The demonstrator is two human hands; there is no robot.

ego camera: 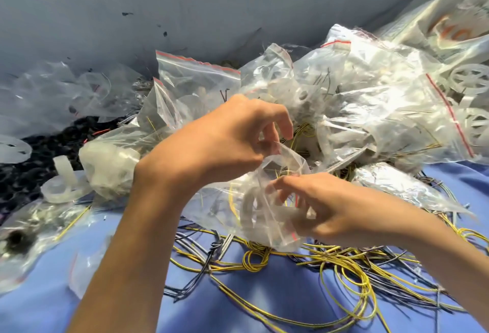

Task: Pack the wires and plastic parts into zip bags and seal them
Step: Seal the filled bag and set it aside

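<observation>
Two hands hold one clear zip bag (254,213): the left hand (219,142) pinches its top edge, the right hand (325,208) grips its side. Loose wires (344,266) lie below the bag, filled bags (370,100) behind it.

Grey wall (132,2) — dark-flecked — behind a blue cloth (34,314).

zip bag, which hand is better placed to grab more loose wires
Probably the right hand: it sits low on the zip bag, just above the loose yellow wires, while the left hand pinches the bag's upper edge.
</observation>
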